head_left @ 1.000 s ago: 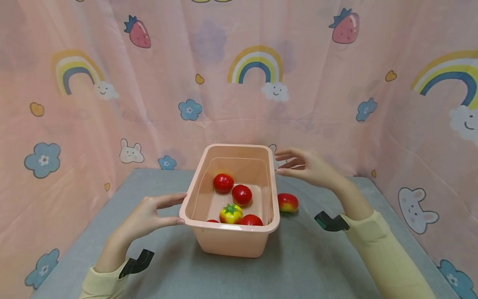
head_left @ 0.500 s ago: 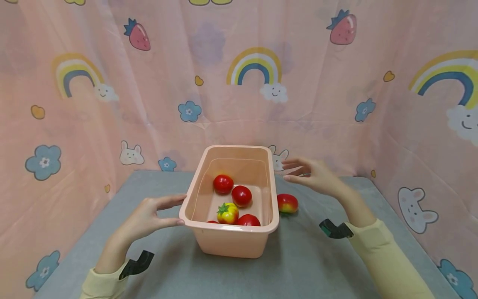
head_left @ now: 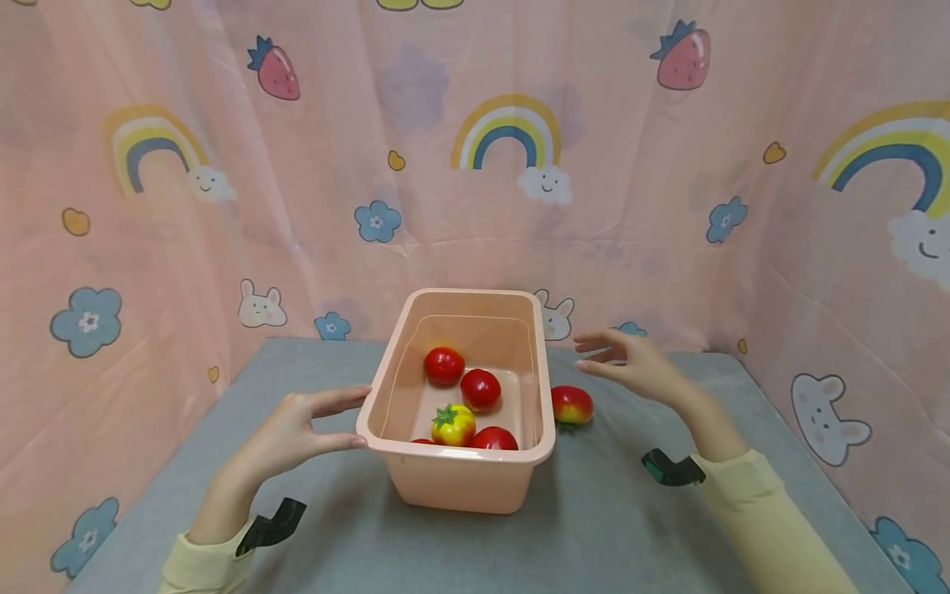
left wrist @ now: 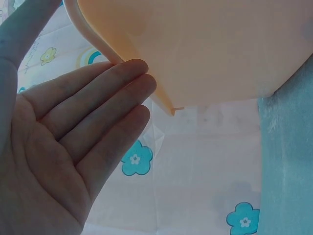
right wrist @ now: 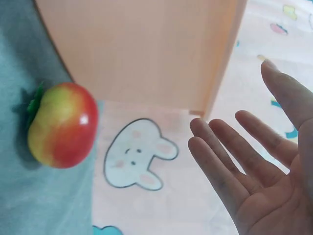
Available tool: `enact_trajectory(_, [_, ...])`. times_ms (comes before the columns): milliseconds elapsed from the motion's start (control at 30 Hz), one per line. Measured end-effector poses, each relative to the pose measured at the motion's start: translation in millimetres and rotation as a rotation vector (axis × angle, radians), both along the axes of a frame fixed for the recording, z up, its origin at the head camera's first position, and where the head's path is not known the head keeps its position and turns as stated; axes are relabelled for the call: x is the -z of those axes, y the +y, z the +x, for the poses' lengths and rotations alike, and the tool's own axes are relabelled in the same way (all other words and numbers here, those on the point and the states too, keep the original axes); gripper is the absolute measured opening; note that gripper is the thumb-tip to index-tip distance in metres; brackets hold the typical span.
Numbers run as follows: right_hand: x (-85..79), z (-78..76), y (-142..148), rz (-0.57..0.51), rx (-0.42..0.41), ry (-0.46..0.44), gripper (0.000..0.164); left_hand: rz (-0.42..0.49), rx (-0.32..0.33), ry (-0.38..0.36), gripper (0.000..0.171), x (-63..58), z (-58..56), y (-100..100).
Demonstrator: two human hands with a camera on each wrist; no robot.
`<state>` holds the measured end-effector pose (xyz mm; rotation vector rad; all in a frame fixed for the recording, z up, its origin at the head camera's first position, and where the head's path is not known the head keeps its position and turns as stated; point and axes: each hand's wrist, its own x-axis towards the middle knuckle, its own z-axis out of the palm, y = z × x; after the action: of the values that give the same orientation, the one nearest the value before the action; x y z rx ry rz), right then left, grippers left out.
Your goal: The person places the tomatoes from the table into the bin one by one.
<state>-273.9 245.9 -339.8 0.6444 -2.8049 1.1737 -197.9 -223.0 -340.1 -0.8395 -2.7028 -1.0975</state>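
Observation:
A peach-coloured plastic bin (head_left: 460, 480) stands on the grey table, holding several toy tomatoes. A yellow one with a green stem top (head_left: 453, 425) lies among red tomatoes (head_left: 481, 390). My left hand (head_left: 293, 429) touches the bin's left rim with fingertips and thumb; the left wrist view shows its fingers (left wrist: 105, 110) extended. Off the bin's right side hovers my right hand (head_left: 640, 363), fingers relaxed and holding nothing. Below and left of that hand, a red-yellow tomato (head_left: 571, 405) lies on the table beside the bin, its green leaves partly visible in the right wrist view.
The grey cloth-covered table (head_left: 623, 528) ends at the back against a pink printed curtain (head_left: 312, 247), which also hangs along both sides. Each yellow sleeve (head_left: 772, 511) has a black wrist mount (head_left: 671, 468).
My right hand has drawn away from the bin's right rim, moving right and lower. Inside, the yellow tomato has rolled slightly left and the red one beside it shifted slightly. My left hand stays put.

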Motion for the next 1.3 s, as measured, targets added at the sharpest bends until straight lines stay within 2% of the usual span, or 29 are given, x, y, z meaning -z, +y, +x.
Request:
enact_trajectory(433, [30.6,-5.2,14.6,0.011,0.067,-0.016,0.056,0.007,-0.004,-0.017,0.067,-1.4,1.6,1.1])
enact_trajectory(700, [42.3,-5.9,21.4,0.041,0.114,-0.079,0.063,0.000,-0.004,-0.006,0.066,-1.0,1.4,0.9])
enact_trajectory(1033, [57.6,-7.0,22.1,0.029,0.113,-0.098,0.053,-0.002,-0.002,-0.012,0.066,-0.1,0.0,0.0])
enact_trajectory(1300, [74.9,-13.6,23.9,0.030,0.102,-0.147,0.052,-0.004,0.002,-0.006,0.066,-0.6,0.1,0.2])
